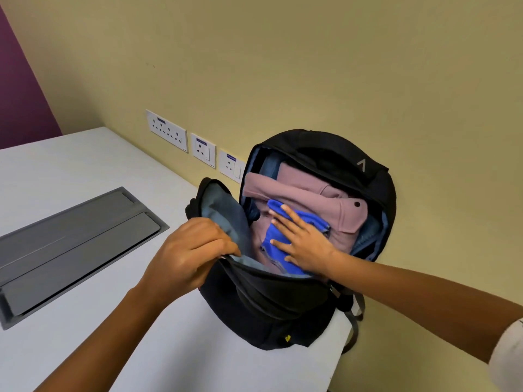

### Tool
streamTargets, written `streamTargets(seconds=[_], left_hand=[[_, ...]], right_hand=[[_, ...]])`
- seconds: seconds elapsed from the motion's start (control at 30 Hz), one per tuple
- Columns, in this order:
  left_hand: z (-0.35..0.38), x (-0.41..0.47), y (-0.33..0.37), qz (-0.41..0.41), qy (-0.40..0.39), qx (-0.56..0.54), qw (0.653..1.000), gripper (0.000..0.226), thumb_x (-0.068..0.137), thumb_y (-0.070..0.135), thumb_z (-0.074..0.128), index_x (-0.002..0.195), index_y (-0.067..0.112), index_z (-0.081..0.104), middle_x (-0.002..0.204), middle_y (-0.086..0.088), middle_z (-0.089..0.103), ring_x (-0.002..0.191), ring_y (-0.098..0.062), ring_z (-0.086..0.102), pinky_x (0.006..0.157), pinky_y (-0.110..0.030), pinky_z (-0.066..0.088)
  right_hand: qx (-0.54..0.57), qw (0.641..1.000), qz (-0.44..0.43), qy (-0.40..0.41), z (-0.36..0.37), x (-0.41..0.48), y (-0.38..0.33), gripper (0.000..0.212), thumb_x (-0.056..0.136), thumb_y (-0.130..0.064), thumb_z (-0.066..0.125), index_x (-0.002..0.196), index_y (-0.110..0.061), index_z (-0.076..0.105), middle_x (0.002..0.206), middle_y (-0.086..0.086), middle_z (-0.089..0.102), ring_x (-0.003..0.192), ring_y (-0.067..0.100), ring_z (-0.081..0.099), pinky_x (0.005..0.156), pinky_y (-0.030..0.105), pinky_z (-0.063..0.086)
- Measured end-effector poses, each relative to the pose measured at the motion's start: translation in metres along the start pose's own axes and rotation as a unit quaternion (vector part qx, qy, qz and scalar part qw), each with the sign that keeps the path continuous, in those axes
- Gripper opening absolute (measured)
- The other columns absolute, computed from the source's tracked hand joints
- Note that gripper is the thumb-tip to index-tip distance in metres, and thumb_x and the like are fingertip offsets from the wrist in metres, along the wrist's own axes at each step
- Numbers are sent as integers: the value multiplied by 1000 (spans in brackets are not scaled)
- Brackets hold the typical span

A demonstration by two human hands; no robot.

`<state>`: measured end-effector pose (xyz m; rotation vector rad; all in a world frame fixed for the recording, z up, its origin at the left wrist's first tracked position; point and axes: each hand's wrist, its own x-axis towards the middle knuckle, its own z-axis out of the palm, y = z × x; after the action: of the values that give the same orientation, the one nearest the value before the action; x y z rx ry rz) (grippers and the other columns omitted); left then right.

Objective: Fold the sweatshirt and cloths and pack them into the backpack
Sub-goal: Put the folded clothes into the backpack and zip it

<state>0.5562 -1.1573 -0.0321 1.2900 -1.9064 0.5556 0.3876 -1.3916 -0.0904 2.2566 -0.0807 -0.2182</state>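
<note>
A black backpack (271,312) stands on the white table's right end, against the wall, with its main compartment unzipped. Inside lies the folded dusty-pink sweatshirt (305,193). A blue cloth (314,222) lies on top of the sweatshirt. My right hand (300,239) presses flat on the blue cloth with fingers spread and straight. My left hand (186,250) grips the front flap of the backpack at its zip edge and holds the opening wide. The lower part of the sweatshirt is hidden by the cloth and my hand.
A grey cable hatch (73,244) is set into the white table (113,349) at the left. Several wall sockets (167,130) sit just behind the table edge. The table's right edge runs right beside the backpack, and a strap hangs over it.
</note>
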Motion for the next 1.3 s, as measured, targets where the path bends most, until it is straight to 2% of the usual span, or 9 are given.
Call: streamTargets(seconds=[0.13,0.27,0.53,0.63,0.73,1.03,1.13,1.23,1.3], left_hand=[[7,11,-2,7,10,-17,1000,23,96,3,48,89,7,69,83,-9,65,75,-27,59,70,-38,46],[9,18,-7,17,13,-8,1000,24,98,6,45,92,9,68,84,-8,65,79,-24,58,72,-34,46],[14,25,-10,24,15,-9,1000,17,99,8,46,100,16,61,86,-6,65,80,-22,57,74,-31,45],[14,24,-9,23,11,-10,1000,16,97,6,49,99,15,62,85,-7,66,78,-23,58,74,-33,45],[14,21,-9,22,14,-13,1000,17,97,7,48,98,14,63,85,-7,67,80,-22,58,77,-30,44],[17,19,-9,30,33,-10,999,16,97,8,47,98,16,62,86,-3,64,80,-19,57,74,-33,47],[16,20,-7,27,39,-7,999,17,98,7,47,97,15,62,89,-1,60,78,-21,57,73,-35,47],[15,23,-4,23,34,3,999,19,99,7,45,97,13,63,88,-4,62,77,-22,57,75,-32,45],[11,25,-2,19,32,13,999,23,100,9,43,94,11,65,84,-7,66,77,-21,56,80,-26,41]], right_hand=[[69,994,-46,73,4,16,-9,51,92,-45,49,137,-22,52,151,19,34,145,40,16,118,51,1],[117,990,-41,59,29,27,10,68,84,-68,49,145,-46,31,158,8,22,145,44,-1,115,62,1],[85,996,-27,17,25,27,7,82,75,-79,46,147,-47,25,161,10,7,141,45,-23,110,63,-15],[38,999,12,5,0,14,10,76,81,-77,41,147,-41,30,160,12,11,144,44,-9,109,65,-19],[-39,994,104,3,-8,-6,19,82,89,-69,39,153,-30,7,159,15,-12,141,44,-22,105,66,-25],[-46,990,128,-44,-13,-8,34,80,88,-76,21,151,-33,-6,153,12,-32,132,49,-37,96,80,-16],[-32,987,158,9,-30,-1,18,73,93,-62,37,151,-20,25,158,16,-15,141,43,-23,107,66,-20],[4,994,-5,106,-27,21,0,45,98,-21,32,134,-6,54,155,17,28,147,32,13,119,49,-5],[-12,993,-110,36,-20,41,-5,47,93,-19,29,119,-16,68,141,10,52,140,27,35,118,46,-12]])
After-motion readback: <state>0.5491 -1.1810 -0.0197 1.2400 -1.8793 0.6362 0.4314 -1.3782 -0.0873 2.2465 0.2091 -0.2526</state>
